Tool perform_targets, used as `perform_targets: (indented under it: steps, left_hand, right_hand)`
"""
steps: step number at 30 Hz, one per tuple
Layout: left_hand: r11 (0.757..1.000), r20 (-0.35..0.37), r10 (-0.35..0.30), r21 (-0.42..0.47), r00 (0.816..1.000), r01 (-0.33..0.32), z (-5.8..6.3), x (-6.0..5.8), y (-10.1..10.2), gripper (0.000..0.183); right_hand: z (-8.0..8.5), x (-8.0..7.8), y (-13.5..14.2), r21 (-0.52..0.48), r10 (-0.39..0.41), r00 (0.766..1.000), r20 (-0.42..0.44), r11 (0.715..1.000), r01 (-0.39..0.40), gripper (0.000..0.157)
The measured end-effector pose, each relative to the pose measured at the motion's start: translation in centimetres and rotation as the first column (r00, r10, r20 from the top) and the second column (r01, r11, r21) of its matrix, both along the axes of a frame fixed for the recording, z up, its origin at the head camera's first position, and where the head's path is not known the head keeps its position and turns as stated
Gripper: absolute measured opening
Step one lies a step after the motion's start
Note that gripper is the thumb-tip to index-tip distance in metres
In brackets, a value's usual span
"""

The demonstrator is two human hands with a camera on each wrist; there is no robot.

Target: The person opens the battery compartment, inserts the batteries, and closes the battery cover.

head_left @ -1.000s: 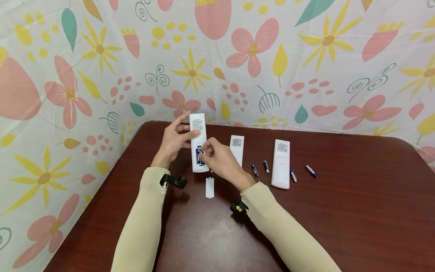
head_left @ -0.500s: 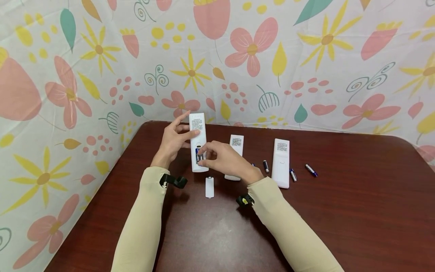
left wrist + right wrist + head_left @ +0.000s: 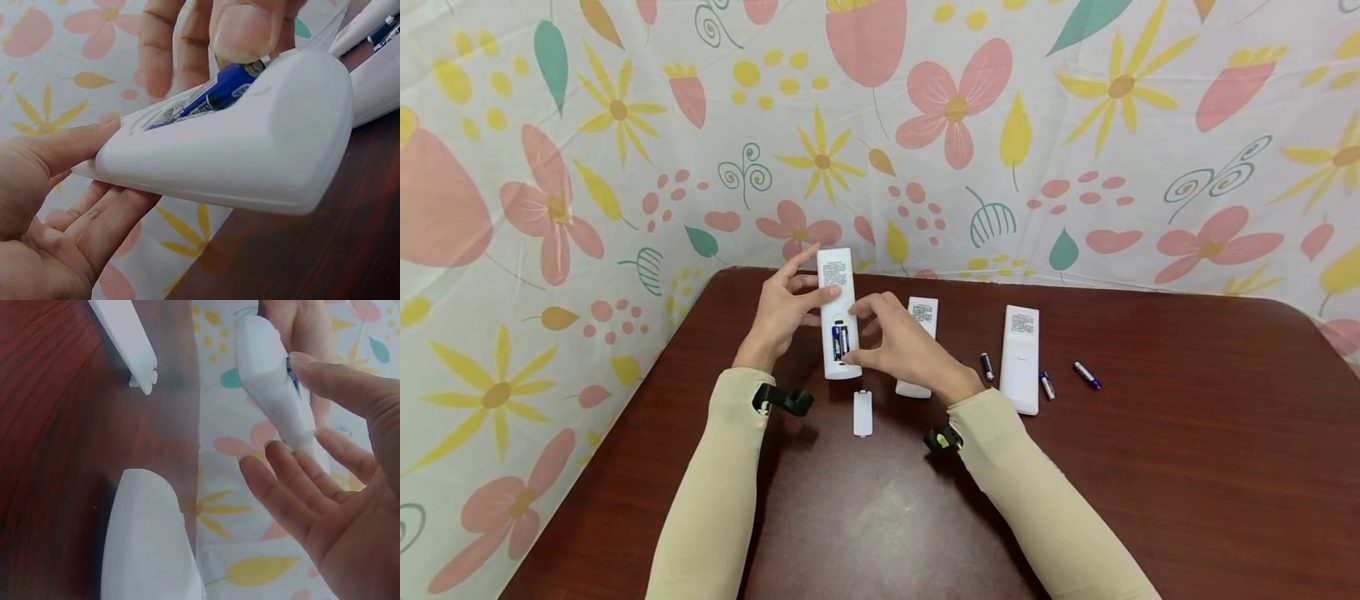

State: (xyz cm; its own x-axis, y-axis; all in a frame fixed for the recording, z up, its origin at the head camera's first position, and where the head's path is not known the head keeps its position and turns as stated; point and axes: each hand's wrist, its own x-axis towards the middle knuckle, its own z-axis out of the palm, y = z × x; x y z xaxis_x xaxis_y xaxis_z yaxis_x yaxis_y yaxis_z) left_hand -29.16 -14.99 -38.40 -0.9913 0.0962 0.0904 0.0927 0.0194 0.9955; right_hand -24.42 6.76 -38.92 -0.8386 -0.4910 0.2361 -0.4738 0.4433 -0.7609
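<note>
My left hand [image 3: 777,315] grips a white remote control [image 3: 839,309], thumb on its back and fingers underneath. The remote is held raised and tilted, its back towards me. Blue-and-silver batteries [image 3: 840,342] lie in its uncovered compartment. My right hand [image 3: 901,343] is at the remote's lower right side. Its thumb touches a battery [image 3: 234,87] at the compartment's lower end in the left wrist view. The other right fingers [image 3: 281,494] are spread beside the remote and hold nothing. The loose white battery cover [image 3: 862,415] lies on the table below the remote.
Two more white remotes lie on the dark wooden table [image 3: 1187,467]: one remote [image 3: 917,390] partly behind my right hand, another remote [image 3: 1020,362] further right. Loose batteries lie about them, including a dark battery [image 3: 987,367] and a blue-and-silver battery [image 3: 1087,375]. A flowered cloth [image 3: 925,158] hangs behind.
My right fingers have moved off the compartment and spread apart, so both batteries in it now show. The thumb stays at its lower end. My left hand and the remote have hardly moved.
</note>
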Motion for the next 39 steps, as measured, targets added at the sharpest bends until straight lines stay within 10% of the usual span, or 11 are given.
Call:
perform_targets:
  steps: [8, 39]
  left_hand:
    - [1.000, -0.004, -0.016, 0.003, 1.000, 0.016, 0.1, 0.1, 0.1, 0.070]
    - [0.999, 0.002, -0.025, 0.029, 1.000, 0.025, 0.0, 0.1, 0.2, 0.071]
  right_hand:
    - [-0.6, -0.1, 0.2, -0.136, 0.068, 0.979, 0.194, 0.990, -0.042, 0.107]
    - [-1.0, -0.1, -0.2, -0.189, 0.012, 0.981, 0.194, 0.982, 0.026, 0.093]
